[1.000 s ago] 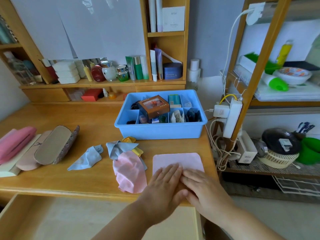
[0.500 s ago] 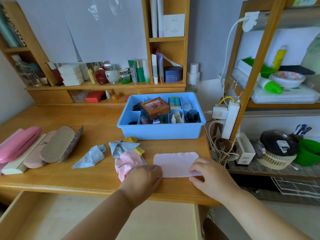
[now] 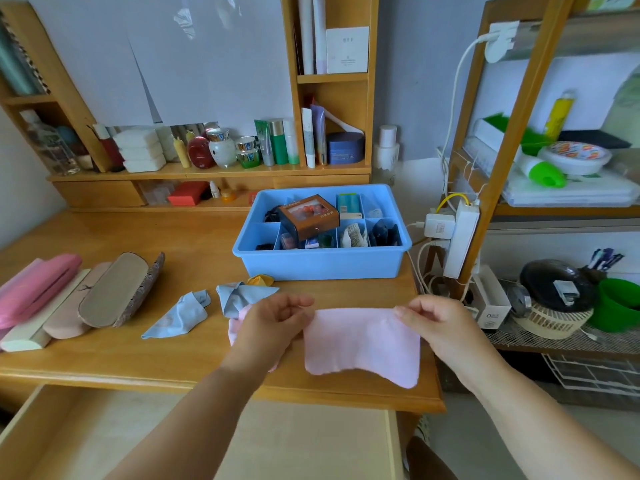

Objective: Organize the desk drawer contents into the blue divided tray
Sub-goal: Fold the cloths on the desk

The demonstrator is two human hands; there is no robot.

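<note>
- At the bottom of the frame the open drawer (image 3: 207,441) shows its pale inside below the front edge of the surface (image 3: 104,362).
- My left hand (image 3: 273,322) pinches the upper left corner of the pink cloth (image 3: 363,344), fingers curled round it.
- My right hand (image 3: 436,323) pinches the upper right corner, so the pink cloth hangs spread between both hands at lower centre, its lower edge over the front of the surface.
- Just behind my left hand lie a second pink cloth (image 3: 235,329), mostly hidden, a crumpled blue cloth (image 3: 239,296) and a yellow one (image 3: 259,280).
- Another blue cloth (image 3: 176,318) lies to their left.
- At the left edge several glasses cases (image 3: 114,291) rest side by side, one of them pink (image 3: 38,287).
- Further back, centre right, sits the blue divided tray (image 3: 322,261), a brown box (image 3: 308,216) lying across its dividers and small items in its compartments.
- Bottles and jars line the shelf (image 3: 207,171) behind.
</note>
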